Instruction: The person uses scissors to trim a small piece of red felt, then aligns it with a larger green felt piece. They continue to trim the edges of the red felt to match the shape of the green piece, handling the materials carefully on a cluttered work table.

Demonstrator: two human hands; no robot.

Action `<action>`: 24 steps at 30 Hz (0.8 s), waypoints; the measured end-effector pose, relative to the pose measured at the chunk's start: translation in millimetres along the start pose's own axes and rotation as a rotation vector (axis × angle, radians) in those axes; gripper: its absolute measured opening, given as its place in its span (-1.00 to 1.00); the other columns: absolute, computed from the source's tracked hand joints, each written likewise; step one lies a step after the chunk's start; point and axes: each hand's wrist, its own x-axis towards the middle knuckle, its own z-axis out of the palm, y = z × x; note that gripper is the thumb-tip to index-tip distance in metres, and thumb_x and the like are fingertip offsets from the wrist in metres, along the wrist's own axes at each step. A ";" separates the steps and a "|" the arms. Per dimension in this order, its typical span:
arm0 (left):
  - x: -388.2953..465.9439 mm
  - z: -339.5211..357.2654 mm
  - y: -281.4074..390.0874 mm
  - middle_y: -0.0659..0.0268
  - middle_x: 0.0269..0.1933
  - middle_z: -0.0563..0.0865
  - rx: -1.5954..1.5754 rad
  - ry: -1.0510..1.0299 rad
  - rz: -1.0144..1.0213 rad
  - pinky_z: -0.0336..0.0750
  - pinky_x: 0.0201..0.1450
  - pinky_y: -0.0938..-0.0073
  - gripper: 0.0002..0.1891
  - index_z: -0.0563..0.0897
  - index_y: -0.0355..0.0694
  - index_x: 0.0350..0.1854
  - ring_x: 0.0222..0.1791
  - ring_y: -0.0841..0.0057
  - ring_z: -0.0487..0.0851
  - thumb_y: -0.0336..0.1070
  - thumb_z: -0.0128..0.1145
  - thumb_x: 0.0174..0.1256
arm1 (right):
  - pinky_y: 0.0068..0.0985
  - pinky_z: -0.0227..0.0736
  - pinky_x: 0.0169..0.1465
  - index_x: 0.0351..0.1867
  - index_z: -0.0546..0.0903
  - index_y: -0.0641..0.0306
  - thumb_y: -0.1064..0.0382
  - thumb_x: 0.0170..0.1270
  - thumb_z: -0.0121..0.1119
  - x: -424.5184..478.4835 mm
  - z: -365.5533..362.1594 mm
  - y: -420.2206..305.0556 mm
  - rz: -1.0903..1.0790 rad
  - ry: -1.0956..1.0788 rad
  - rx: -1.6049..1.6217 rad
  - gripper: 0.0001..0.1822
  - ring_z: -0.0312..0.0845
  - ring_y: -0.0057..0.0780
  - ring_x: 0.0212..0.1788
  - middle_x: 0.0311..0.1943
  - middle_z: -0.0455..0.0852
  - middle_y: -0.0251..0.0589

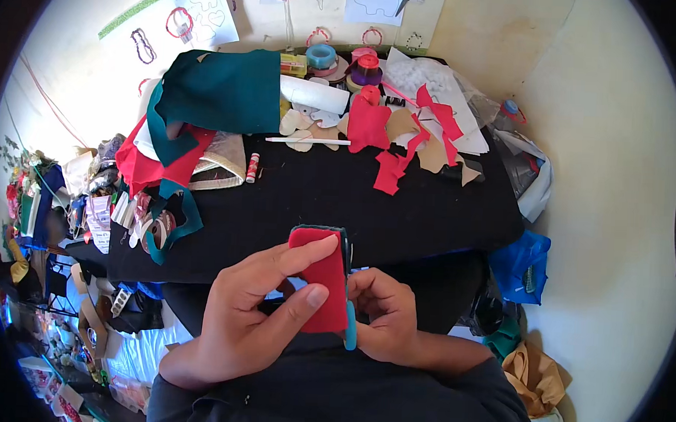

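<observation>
A folded piece of red felt [329,301] with a dark green layer behind it is held up in front of the body, before the table's near edge. My left hand [260,309] grips it from the left, index finger and thumb flat on the red face. At its right edge, my right hand [387,315] holds scissors with a light blue handle [351,326]. The blades run upward along the felt's right edge and are mostly hidden, so how far apart they stand cannot be told.
The black-covered table [316,193] bears a dark green felt sheet [230,93], red felt scraps [388,171], a white pencil-like stick [313,141], a small glue-stick-like tube [252,167] and ribbon rolls [321,56] at the back. A blue bag [519,267] hangs at the right.
</observation>
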 end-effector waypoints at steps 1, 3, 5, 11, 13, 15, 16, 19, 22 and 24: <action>1.0 2.5 -0.8 0.14 0.00 0.65 0.022 0.045 0.012 0.53 -0.15 0.67 -0.58 0.57 -0.32 0.20 -0.12 0.62 0.65 -0.57 0.21 0.27 | -0.80 0.38 -0.41 -0.09 0.49 0.38 0.43 0.18 0.34 -0.5 -0.6 1.2 0.008 -0.010 -0.005 -0.69 0.55 -0.82 -0.39 -0.29 0.64 -0.35; 2.8 5.5 -3.7 0.15 -0.02 0.65 -0.051 0.084 0.006 0.54 -0.13 0.65 -0.61 0.59 -0.34 0.16 -0.11 0.60 0.65 -0.61 0.20 0.27 | -0.80 0.39 -0.41 -0.08 0.48 0.38 0.44 0.19 0.34 -2.1 -2.1 5.0 0.024 -0.028 -0.017 -0.68 0.57 -0.81 -0.38 -0.29 0.66 -0.34; 4.5 8.1 -5.8 0.16 -0.04 0.65 -0.099 0.116 0.009 0.55 -0.11 0.63 -0.64 0.61 -0.35 0.12 -0.10 0.59 0.65 -0.64 0.18 0.26 | -0.82 0.37 -0.42 -0.08 0.47 0.38 0.44 0.18 0.35 -0.2 2.3 3.1 0.001 -0.019 0.036 -0.67 0.57 -0.82 -0.38 -0.30 0.65 -0.34; 7.4 9.2 -8.6 0.19 -0.07 0.65 -0.160 0.140 0.008 0.56 -0.07 0.60 -0.67 0.64 -0.36 0.07 -0.08 0.59 0.65 -0.66 0.19 0.24 | -0.82 0.45 -0.34 -0.08 0.45 0.36 0.45 0.15 0.38 0.7 1.0 -0.6 -0.017 -0.069 0.001 -0.63 0.60 -0.79 -0.34 -0.34 0.64 -0.37; 8.3 9.8 -8.9 0.19 -0.08 0.65 -0.180 0.148 0.006 0.55 -0.07 0.62 -0.66 0.64 -0.35 0.07 -0.07 0.60 0.65 -0.66 0.19 0.25 | -0.81 0.48 -0.32 -0.07 0.45 0.35 0.46 0.14 0.39 0.5 -0.5 1.9 -0.020 -0.086 0.006 -0.62 0.61 -0.78 -0.33 -0.34 0.63 -0.37; 7.3 7.8 -9.7 0.20 -0.09 0.66 -0.176 0.154 -0.017 0.54 -0.08 0.65 -0.69 0.65 -0.35 0.05 -0.09 0.62 0.65 -0.65 0.18 0.26 | -0.80 0.49 -0.30 -0.07 0.45 0.35 0.46 0.13 0.39 -0.8 -0.9 4.2 -0.019 -0.088 0.020 -0.61 0.61 -0.77 -0.32 -0.33 0.64 -0.37; 7.2 7.3 -10.3 0.20 -0.10 0.67 -0.175 0.156 -0.028 0.53 -0.09 0.67 -0.70 0.66 -0.35 0.04 -0.09 0.62 0.65 -0.65 0.17 0.27 | -0.81 0.48 -0.31 -0.07 0.45 0.35 0.46 0.13 0.39 -0.7 0.4 3.8 -0.012 -0.071 0.033 -0.61 0.60 -0.78 -0.32 -0.33 0.64 -0.37; 8.7 11.0 -10.7 0.21 -0.14 0.70 -0.184 0.164 -0.016 0.51 -0.09 0.70 -0.56 0.52 -0.35 0.24 -0.13 0.65 0.66 -0.63 0.17 0.28 | -0.81 0.46 -0.32 -0.06 0.45 0.35 0.46 0.13 0.39 0.2 3.8 2.9 -0.007 -0.046 0.042 -0.61 0.59 -0.80 -0.33 -0.30 0.64 -0.36; 11.6 14.7 1.4 0.23 -0.18 0.72 -0.310 0.227 -0.133 0.52 -0.09 0.69 -0.35 0.25 -0.36 0.42 -0.16 0.66 0.67 -0.60 0.20 0.28 | -0.81 0.46 -0.32 -0.07 0.46 0.35 0.46 0.13 0.38 0.2 2.1 3.4 -0.026 -0.044 0.004 -0.61 0.59 -0.80 -0.34 -0.29 0.65 -0.37; 12.9 13.8 -2.2 0.24 -0.19 0.73 -0.321 0.223 -0.144 0.53 -0.09 0.69 -0.25 0.11 -0.38 0.46 -0.16 0.67 0.68 -0.58 0.22 0.27 | -0.81 0.45 -0.35 -0.08 0.47 0.35 0.45 0.12 0.39 0.8 4.8 2.1 -0.031 -0.012 0.004 -0.62 0.57 -0.82 -0.36 -0.31 0.65 -0.37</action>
